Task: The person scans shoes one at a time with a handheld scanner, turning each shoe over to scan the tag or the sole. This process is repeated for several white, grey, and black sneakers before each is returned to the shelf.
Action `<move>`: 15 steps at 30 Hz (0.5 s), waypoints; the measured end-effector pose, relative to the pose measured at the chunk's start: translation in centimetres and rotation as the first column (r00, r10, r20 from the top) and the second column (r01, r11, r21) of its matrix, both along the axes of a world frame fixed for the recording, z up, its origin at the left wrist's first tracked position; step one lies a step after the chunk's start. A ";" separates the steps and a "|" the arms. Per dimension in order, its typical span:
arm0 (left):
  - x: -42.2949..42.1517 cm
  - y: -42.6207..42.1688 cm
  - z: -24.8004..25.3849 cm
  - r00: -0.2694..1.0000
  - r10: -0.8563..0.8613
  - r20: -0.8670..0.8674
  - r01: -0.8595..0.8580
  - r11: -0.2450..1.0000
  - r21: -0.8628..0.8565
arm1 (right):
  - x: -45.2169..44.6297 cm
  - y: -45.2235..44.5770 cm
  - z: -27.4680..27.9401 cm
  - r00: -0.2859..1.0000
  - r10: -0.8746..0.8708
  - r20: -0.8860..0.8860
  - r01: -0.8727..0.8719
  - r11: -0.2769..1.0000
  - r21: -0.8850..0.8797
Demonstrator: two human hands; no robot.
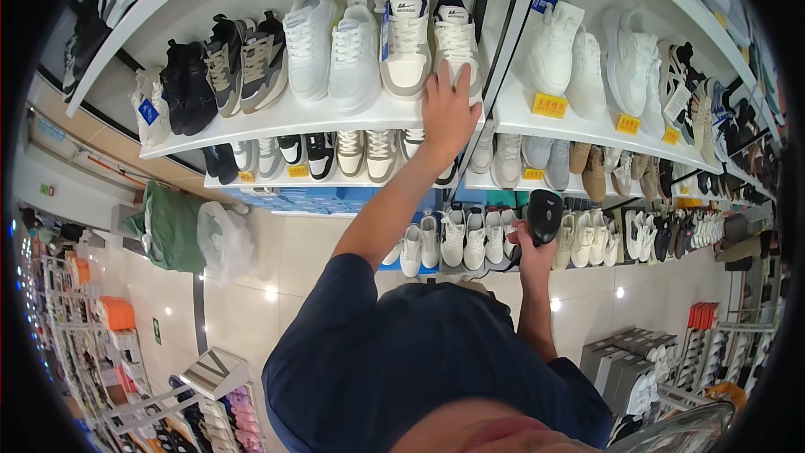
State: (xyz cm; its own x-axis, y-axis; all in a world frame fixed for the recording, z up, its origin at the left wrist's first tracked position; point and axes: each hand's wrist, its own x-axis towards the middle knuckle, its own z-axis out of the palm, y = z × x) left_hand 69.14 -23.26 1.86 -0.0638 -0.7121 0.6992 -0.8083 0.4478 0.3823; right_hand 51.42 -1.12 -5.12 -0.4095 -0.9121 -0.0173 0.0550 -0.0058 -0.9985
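My left hand point(451, 109) reaches up to the top shelf, its fingers spread over the toe of a cream and grey sneaker point(455, 38) with a dark collar. Whether the fingers press on it I cannot tell. Beside it stands the matching sneaker point(407, 42), with a blue tag point(386, 33) on its side. Lower down on the right, my right hand point(530, 245) is closed round a black handheld barcode scanner point(544, 216), holding it upright in front of the lower shelves.
White sneakers point(354, 54) and grey-black sneakers point(263, 61) line the left shelf point(277, 123). A dark upright point(507, 42) divides it from the right shelf, where yellow price cards point(549, 106) hang. A green bag point(172, 226) and a clear plastic bag point(225, 243) stand on the floor.
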 end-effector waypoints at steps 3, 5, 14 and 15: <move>-1.4 -0.6 -0.6 0.998 0.057 -0.019 -0.058 0.998 -0.026 | -1.4 -0.8 -0.3 0.998 0.063 0.021 -0.063 0.998 -0.003; -1.8 -1.1 -0.9 0.997 0.074 -0.029 -0.075 0.997 -0.031 | -2.3 -1.6 -0.1 0.996 0.086 -0.010 -0.085 0.996 0.009; -1.8 -2.9 2.4 0.961 0.080 -0.266 -0.118 0.984 -0.132 | -5.9 -4.0 0.1 0.989 0.149 -0.018 -0.149 0.989 0.013; -1.8 -3.1 2.7 0.945 0.057 -0.322 -0.110 0.983 -0.150 | -6.0 -4.1 0.2 0.988 0.153 -0.017 -0.153 0.988 0.012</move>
